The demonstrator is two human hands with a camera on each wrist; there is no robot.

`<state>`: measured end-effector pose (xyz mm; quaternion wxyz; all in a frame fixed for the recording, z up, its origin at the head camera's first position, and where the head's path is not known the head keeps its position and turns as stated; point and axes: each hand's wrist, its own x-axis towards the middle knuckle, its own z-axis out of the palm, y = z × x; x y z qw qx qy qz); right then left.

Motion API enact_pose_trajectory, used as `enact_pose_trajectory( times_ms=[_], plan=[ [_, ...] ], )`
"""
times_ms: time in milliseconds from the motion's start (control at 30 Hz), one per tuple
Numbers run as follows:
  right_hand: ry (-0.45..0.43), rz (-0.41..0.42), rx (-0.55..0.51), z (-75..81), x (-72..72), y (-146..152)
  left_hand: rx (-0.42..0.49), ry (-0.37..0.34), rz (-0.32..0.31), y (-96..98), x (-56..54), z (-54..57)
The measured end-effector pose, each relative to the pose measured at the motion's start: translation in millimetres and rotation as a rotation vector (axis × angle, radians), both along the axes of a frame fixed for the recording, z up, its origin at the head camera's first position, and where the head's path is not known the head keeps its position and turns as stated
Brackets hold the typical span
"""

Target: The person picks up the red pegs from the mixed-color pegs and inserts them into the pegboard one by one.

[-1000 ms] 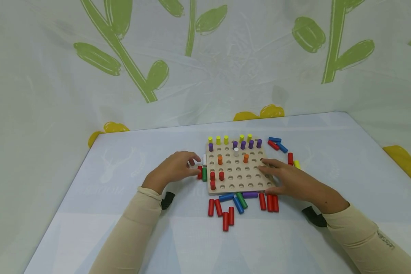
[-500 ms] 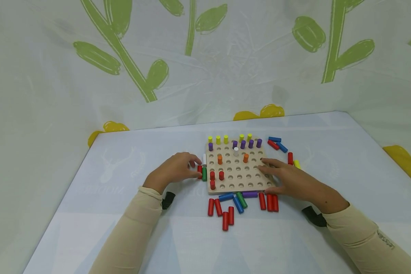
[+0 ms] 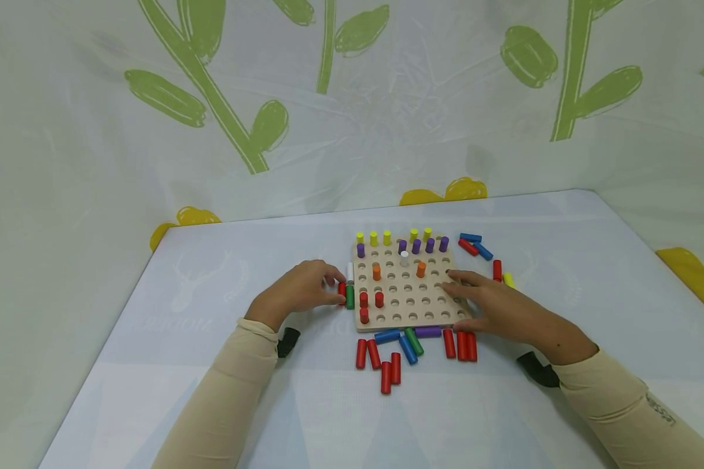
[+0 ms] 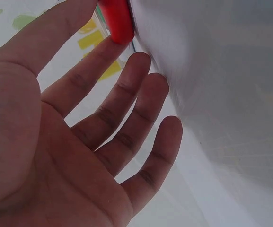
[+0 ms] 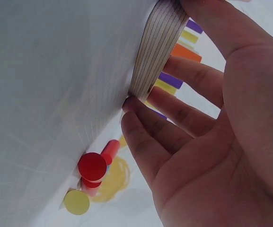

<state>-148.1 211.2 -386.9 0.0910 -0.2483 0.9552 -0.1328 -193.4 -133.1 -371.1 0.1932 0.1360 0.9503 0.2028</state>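
Since your left hand (image 3: 293, 290) has that red peg (image 3: 342, 294) pinched just left of the green peg (image 3: 350, 298) beside the board (image 3: 403, 310), lift it straight up so the green one probably won't roll; your right hand (image 3: 493, 309) rests fingers spread on the board's edge, decent for steadying. Pale table (image 3: 305, 410) underneath, leafy white backdrop (image 3: 428, 130) behind

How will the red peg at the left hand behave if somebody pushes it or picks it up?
The red peg lies on its round side, so it may well roll if pushed sideways. The green peg close beside it would probably hinder it on that side. The red peg's smooth-looking surface could make it slightly slippery.
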Motion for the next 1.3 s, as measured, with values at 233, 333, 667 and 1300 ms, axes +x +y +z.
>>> enact_pose_trajectory(
  times_ms=[233,333,667,1300],
  plan=[
    [0.003,0.009,0.001,0.4,-0.1,0.0,0.003,0.003,-0.004,-0.4,-0.6,-1.2],
    [0.005,0.009,-0.001,0.1,-0.1,0.1,0.011,0.0,0.0,-0.3,-0.6,-0.5],
    [0.007,0.002,0.007,-0.2,-0.1,-0.6,0.042,-0.016,0.017,1.0,0.9,1.0],
    [0.011,0.011,0.001,-2.6,-0.9,0.1,0.119,-0.048,0.002,0.6,4.7,-1.8]
  ],
)
